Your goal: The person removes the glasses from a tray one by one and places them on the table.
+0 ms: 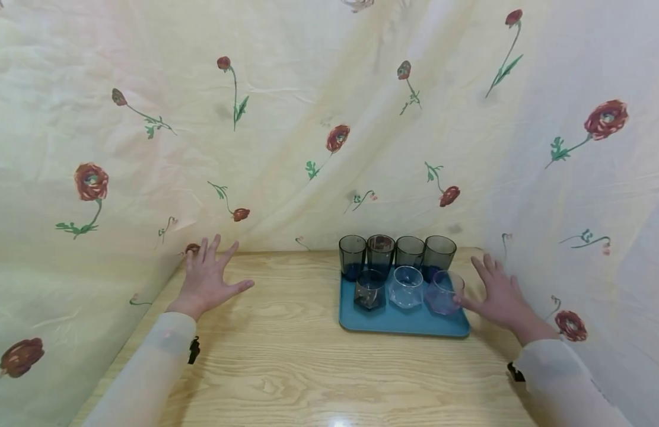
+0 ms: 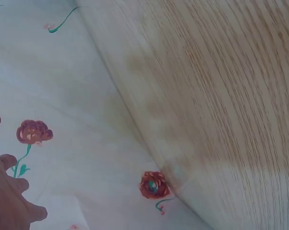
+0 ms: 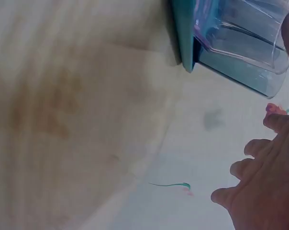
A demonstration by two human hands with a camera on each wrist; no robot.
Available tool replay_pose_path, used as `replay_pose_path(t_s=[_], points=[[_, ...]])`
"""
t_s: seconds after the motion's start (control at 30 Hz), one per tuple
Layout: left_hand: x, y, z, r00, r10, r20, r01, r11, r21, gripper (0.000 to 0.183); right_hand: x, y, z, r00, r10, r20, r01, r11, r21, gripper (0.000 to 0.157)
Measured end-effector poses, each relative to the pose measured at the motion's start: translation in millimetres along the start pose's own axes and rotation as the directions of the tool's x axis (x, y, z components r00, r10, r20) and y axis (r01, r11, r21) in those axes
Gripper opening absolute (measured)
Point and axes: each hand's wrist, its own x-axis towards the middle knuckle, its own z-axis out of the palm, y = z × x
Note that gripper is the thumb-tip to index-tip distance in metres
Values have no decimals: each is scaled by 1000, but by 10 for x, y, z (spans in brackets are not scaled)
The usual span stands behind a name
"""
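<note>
On the right side of the table lies a blue tray. Several tall smoky-grey tumblers stand in a row along its back. Before them sit three short faceted glasses: a dark one, a clear one and a pale purple one. My right hand, fingers spread, hovers at the tray's right side; its thumb overlaps the purple glass's edge in the head view, and I cannot tell whether they touch. My left hand is spread over the table's far left, holding nothing, only partly seen in the left wrist view.
The light wood-grain table fills the foreground. A cream cloth printed with red flowers hangs behind it and along both sides, close to each hand. A small black piece shows beneath the left wrist, another beneath the right.
</note>
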Motion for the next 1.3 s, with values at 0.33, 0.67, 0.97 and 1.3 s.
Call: replay_pose_path(t_s=[0.33,0.67,0.97,1.3], points=[[39,81,30,1000,13,3,-12,998,-58,109,-178,-66,189,988,50,146,-69,990,125,113],[66,189,73,999,-1,36,5,994,-112,108,-212,-172,256,989,17,146,-45,980,193,78],[97,358,102,998,-5,58,19,971,-240,105,-221,-126,294,983,87,159,-117,974,192,72],[140,525,202,998,6,61,12,956,-292,100,-331,-21,299,983,40,179,-108,915,388,80]])
